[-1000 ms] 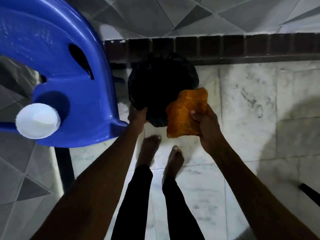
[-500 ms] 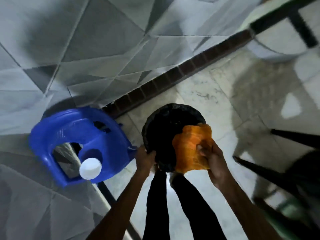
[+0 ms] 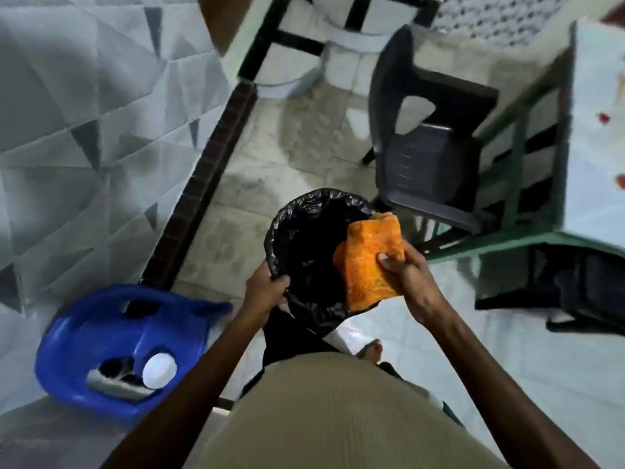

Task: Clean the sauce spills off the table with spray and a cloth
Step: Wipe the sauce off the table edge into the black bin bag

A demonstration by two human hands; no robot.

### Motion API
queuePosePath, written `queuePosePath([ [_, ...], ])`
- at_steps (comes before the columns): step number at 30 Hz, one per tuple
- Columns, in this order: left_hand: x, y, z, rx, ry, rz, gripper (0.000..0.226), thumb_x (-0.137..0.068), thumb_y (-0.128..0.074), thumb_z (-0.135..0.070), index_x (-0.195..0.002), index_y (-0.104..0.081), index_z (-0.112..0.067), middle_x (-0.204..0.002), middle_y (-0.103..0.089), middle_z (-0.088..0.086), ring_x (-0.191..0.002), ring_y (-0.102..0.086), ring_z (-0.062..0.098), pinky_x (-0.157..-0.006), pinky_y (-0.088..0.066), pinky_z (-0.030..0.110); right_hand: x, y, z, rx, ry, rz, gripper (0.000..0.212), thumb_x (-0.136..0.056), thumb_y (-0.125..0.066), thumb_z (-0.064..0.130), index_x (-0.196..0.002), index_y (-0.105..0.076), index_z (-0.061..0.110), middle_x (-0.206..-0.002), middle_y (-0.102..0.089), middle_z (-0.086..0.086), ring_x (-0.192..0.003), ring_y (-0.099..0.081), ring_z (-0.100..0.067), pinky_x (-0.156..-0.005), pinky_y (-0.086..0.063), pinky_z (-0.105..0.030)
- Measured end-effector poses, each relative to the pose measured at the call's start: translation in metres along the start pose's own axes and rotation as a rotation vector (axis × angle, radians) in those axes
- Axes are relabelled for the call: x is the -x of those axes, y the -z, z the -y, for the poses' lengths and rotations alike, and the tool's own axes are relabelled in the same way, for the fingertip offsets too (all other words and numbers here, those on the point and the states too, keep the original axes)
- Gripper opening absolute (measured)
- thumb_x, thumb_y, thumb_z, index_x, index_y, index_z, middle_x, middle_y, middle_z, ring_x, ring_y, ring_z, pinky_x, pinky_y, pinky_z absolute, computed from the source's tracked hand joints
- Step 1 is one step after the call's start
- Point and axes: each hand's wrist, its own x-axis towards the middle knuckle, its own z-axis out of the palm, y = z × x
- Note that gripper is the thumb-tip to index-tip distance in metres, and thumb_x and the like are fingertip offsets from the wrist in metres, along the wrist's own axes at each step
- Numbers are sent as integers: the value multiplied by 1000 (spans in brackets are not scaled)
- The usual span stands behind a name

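Observation:
A folded orange cloth (image 3: pixel 367 262) hangs over the right rim of a bin lined with a black bag (image 3: pixel 304 245). My right hand (image 3: pixel 406 275) grips the cloth at its right edge. My left hand (image 3: pixel 267 289) holds the bin's near-left rim, fingers curled over the bag. At the far right stands a pale table (image 3: pixel 595 137) on a green frame, with red sauce spots (image 3: pixel 603 118) on its top. No spray bottle is in view.
A blue plastic chair (image 3: pixel 111 336) lies at lower left with a white round cup or lid (image 3: pixel 159 370) on it. A dark plastic chair (image 3: pixel 429 164) stands beyond the bin, beside the table. A tiled wall (image 3: pixel 84 130) runs along the left.
The view has swung to the right and pulled back, bringing the table and dark chair into sight. Both hands keep their hold on the bin rim and the cloth.

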Motion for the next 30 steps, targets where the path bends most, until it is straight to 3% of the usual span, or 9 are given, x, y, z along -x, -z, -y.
queuePosePath([
  [2, 25, -47, -7, 24, 14, 39, 30, -88, -60, -7, -114, -63, -24, -107, -70, 8, -85, -70, 23, -66, -61, 35, 27, 57, -12, -53, 16, -34, 37, -93, -65, 7, -129, -63, 17, -119, -72, -10, -112, -68, -32, -95, -55, -47],
  [6, 69, -142, -22, 57, 24, 110, 28, -88, -59, -1, -92, -62, -29, -104, -70, 6, -85, -67, 18, -57, -57, 27, 71, 158, -30, -208, 24, -121, 34, -94, -62, 4, -123, -65, 21, -117, -74, -4, -108, -70, -27, -88, -57, -45],
  [10, 99, -222, -34, 3, 69, 154, 26, -87, -61, 0, -107, -60, -17, -103, -67, 9, -89, -67, 23, -55, -58, 24, 98, 241, -43, -260, 51, -198, 42, -94, -63, 6, -134, -60, 18, -122, -72, -4, -111, -69, -26, -86, -56, -42],
  [15, 126, -308, -49, -91, 55, 254, 27, -88, -61, 0, -105, -58, -20, -97, -67, 5, -87, -66, 21, -57, -57, 24, 112, 329, -51, -331, 60, -288, 43, -93, -63, 5, -134, -60, 18, -124, -71, -7, -114, -67, -29, -95, -54, -46],
  [20, 137, -386, -56, -160, 128, 307, 28, -87, -59, 5, -88, -57, -23, -93, -64, 3, -82, -63, 19, -62, -56, 26, 104, 408, -39, -344, 96, -297, 42, -95, -61, 3, -135, -59, 17, -120, -72, -6, -107, -70, -25, -76, -59, -32],
  [24, 132, -441, -62, -164, 183, 326, 26, -87, -59, 4, -100, -60, -18, -99, -64, 4, -85, -62, 18, -71, -58, 30, 71, 467, -15, -349, 106, -306, 42, -96, -60, 4, -135, -59, 16, -120, -72, -7, -105, -71, -26, -73, -60, -32],
  [27, 132, -474, -66, -145, 215, 296, 27, -85, -60, 4, -105, -62, -14, -107, -66, 8, -91, -64, 22, -61, -57, 27, 53, 501, 7, -307, 107, -267, 40, -95, -60, 4, -132, -59, 20, -116, -73, -4, -102, -72, -24, -76, -60, -34],
  [30, 137, -507, -73, -104, 224, 276, 28, -87, -59, 3, -105, -60, -17, -99, -65, 5, -87, -63, 19, -58, -55, 25, 36, 538, 25, -210, 135, -234, 35, -95, -61, 5, -125, -62, 24, -112, -74, -3, -103, -71, -25, -81, -60, -36],
])
